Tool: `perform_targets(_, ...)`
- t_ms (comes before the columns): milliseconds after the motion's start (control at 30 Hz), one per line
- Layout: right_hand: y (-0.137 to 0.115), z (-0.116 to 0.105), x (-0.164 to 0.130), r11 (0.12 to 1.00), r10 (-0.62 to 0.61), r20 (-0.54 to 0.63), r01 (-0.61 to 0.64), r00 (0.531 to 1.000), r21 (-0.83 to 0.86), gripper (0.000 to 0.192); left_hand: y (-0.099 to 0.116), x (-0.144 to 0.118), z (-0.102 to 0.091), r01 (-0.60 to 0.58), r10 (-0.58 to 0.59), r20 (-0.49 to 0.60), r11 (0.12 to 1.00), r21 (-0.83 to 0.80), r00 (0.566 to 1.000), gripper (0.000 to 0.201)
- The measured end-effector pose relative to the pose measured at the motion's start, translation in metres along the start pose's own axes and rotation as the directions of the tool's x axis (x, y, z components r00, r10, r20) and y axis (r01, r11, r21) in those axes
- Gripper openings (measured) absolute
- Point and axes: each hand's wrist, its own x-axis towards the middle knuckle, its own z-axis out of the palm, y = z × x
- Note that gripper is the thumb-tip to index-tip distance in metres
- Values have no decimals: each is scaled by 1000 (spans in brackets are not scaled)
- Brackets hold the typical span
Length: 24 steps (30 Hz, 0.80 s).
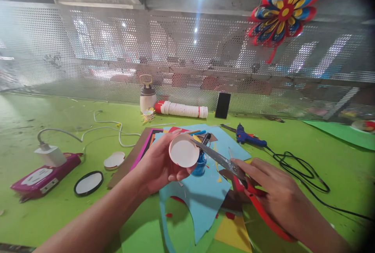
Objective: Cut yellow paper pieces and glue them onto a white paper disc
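Note:
My left hand [155, 163] holds a paper cup [184, 151], its round white end facing me and a trace of red on its rim. In my right hand [272, 190] is a pair of scissors [225, 163] with red handles. The blades point left, their tips at the cup's upper right edge. Behind the cup stands a blue container [199, 166] with pens in it. Below my hands lies a cut sheet of light blue paper [202, 202], with small red scraps [230, 216] and a yellow sheet [234, 233] near it.
A blue glue gun [249, 137] with a coiled black cord [304, 174] lies to the right. At left are a purple power strip [58, 171], a black-rimmed disc [88, 183] and a white disc [114, 160]. Stacked cups [184, 109], a sprayer [147, 98] and a phone [222, 105] are behind.

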Motion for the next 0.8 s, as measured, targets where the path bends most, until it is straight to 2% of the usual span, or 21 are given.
perform_targets(167,1,1,-1,1000,-7,-5,7,1000,-2,46,-1,0,0,17,-16,19,1000,-20,1000,49)
perform_targets(533,-1,1,-1,1000,-16,-21,16,1000,-19,42,-4,-1,-1,-21,22,62,1000,-22,998,48)
perform_targets(800,-3,-2,1,1000,17,-1,-17,1000,11,44,-3,-2,1,-11,11,12,1000,-8,1000,48)
